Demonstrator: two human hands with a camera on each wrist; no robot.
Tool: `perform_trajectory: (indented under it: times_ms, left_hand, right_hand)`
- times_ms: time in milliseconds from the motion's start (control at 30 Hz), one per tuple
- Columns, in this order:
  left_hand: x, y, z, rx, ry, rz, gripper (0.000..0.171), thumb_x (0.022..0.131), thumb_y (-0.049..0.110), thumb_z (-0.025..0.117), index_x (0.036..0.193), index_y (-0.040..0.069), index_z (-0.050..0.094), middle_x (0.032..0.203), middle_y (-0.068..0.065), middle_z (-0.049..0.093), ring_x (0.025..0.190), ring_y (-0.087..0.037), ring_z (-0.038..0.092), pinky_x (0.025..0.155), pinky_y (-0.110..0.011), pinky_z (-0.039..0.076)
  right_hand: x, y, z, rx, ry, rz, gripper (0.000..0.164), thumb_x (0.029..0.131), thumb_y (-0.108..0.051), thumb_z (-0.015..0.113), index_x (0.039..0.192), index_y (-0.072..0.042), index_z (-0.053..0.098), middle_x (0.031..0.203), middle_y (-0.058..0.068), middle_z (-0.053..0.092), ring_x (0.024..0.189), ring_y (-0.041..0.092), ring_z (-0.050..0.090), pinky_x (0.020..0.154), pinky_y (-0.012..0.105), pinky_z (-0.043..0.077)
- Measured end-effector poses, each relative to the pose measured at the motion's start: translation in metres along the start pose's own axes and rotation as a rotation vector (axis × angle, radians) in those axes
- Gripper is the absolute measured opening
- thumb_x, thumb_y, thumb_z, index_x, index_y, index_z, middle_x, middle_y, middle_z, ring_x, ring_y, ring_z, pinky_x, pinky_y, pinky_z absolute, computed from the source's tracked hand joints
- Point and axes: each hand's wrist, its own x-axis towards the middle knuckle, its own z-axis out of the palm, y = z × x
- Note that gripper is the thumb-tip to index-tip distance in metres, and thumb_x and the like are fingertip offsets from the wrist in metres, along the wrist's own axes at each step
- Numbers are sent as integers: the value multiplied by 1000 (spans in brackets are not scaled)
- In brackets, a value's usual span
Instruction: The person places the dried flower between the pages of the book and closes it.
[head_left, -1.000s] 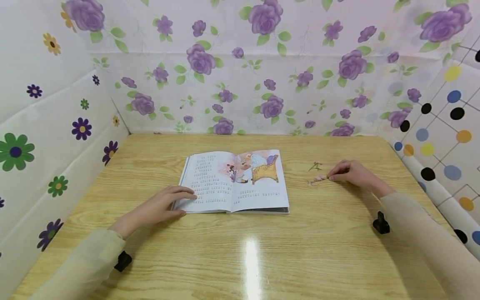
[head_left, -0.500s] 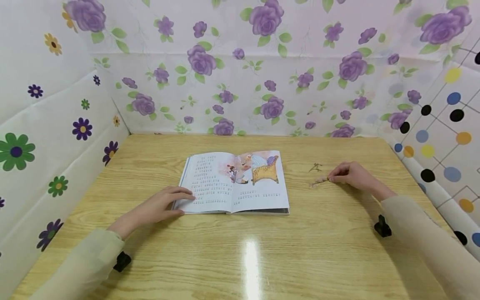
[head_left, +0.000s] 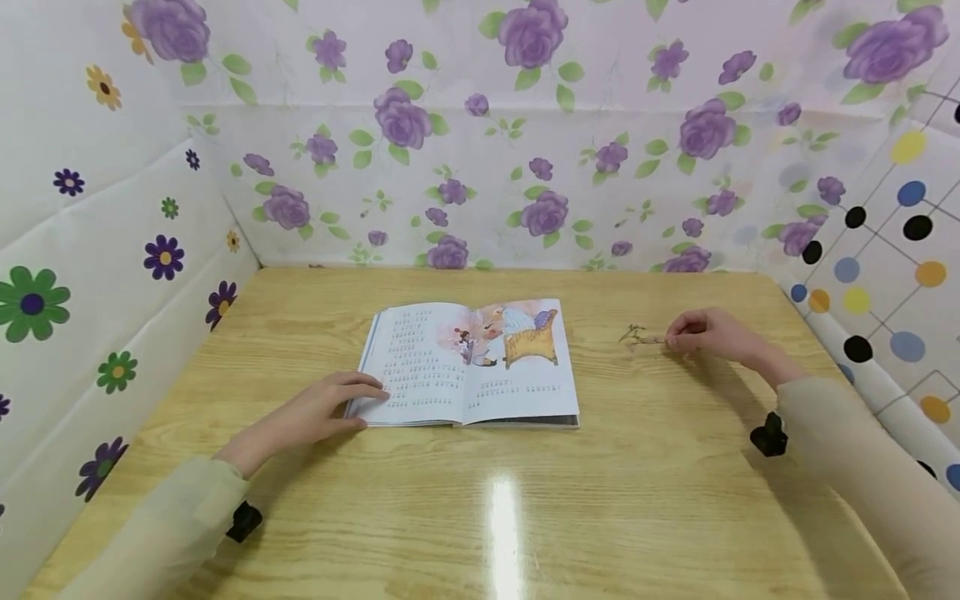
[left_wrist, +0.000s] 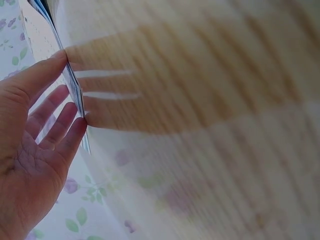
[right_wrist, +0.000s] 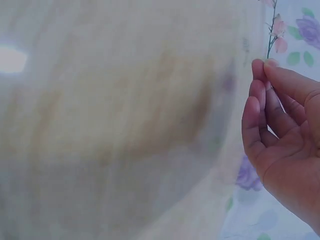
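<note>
An open picture book [head_left: 420,333], text on its left page and a colour drawing on its right, lies on the wooden table. My left hand [head_left: 322,412] rests on its lower left corner, fingers stretched over the page. In the left wrist view the thumb and fingertips touch the book's edge [left_wrist: 75,85]. To the right of the book, my right hand [head_left: 712,335] pinches a thin flower sprig [right_wrist: 278,31] with small pink blossoms between thumb and forefinger. A greenish twig-like bit [head_left: 632,330] shows beside the sprig's tip; I cannot tell whether it is separate.
A glossy wooden table [head_left: 420,517] reflects light near its front. Floral cloth [head_left: 465,208] stands behind it, with flower-patterned cloth [head_left: 135,333] at left and dotted cloth [head_left: 885,275] at right. A black device [head_left: 769,435] is worn under each wrist.
My right hand has shifted slightly up and to the right, still pinching the sprig, which now lies closer to the greenish bit. The left hand and the book have hardly moved.
</note>
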Motion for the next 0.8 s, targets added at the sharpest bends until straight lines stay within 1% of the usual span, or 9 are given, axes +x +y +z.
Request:
perform_trajectory:
  times_ms: [67,200,267,333,467,533,633,733,800]
  left_hand:
    - [0,0,-1,6,1,1,44,86,12,75,129,12,65,135,-14,60,127,-38,54,105,-56,45]
    - [0,2,-1,5,7,12,44,85,12,76,128,11,66,134,-15,61,126,-39,55,104,-57,45]
    - [1,3,-2,5,6,12,44,85,12,76,128,11,65,134,-14,61,126,-38,55,104,-56,45]
    - [1,3,-2,5,7,9,44,85,12,76,128,11,66,134,-14,61,126,-38,55,104,-56,46]
    - [1,3,-2,12,21,29,44,85,10,76,128,11,66,133,-14,61,124,-38,56,102,-56,46]
    - [1,3,-2,15,28,39,44,84,10,77,127,11,66,132,-14,62,123,-38,56,101,-56,47]
    - [1,2,-1,15,26,34,44,84,11,77,127,11,66,132,-13,62,124,-37,57,102,-55,47]
    - [0,1,0,9,17,19,44,85,11,77,128,12,66,133,-13,61,125,-36,56,103,-54,47]
    - [0,1,0,11,11,12,44,85,12,76,128,12,66,134,-12,61,126,-36,55,103,-54,46]
  right_hand:
    - [2,-6,-4,-8,5,-9,27,98,-24,62,109,-1,68,99,14,73,83,21,66,72,33,55]
    - [10,-19,-8,-41,6,-31,28,98,-27,62,113,-5,69,106,13,73,90,18,68,79,34,57]
    - [13,-29,-10,-55,10,-34,29,98,-29,62,115,-6,69,109,13,73,92,15,68,83,34,57]
    - [16,-41,-10,-62,9,-39,30,99,-29,61,117,-7,69,113,14,72,94,12,67,86,37,57]
    - [22,-62,-8,-84,2,-43,31,99,-32,60,118,-10,69,117,12,70,93,9,64,90,41,55]
    - [26,-71,-6,-100,-6,-44,31,99,-33,59,118,-11,69,117,12,70,93,9,64,91,41,55]
    - [33,-83,-2,-101,-15,-57,29,100,-32,59,117,-10,69,116,13,70,93,11,64,87,36,56]
    - [41,-94,3,-68,-31,-64,27,101,-28,58,116,-8,69,113,11,70,92,12,64,84,31,55]
    - [46,-102,6,-50,-38,-73,25,101,-26,58,116,-8,69,112,8,70,91,13,63,83,30,54]
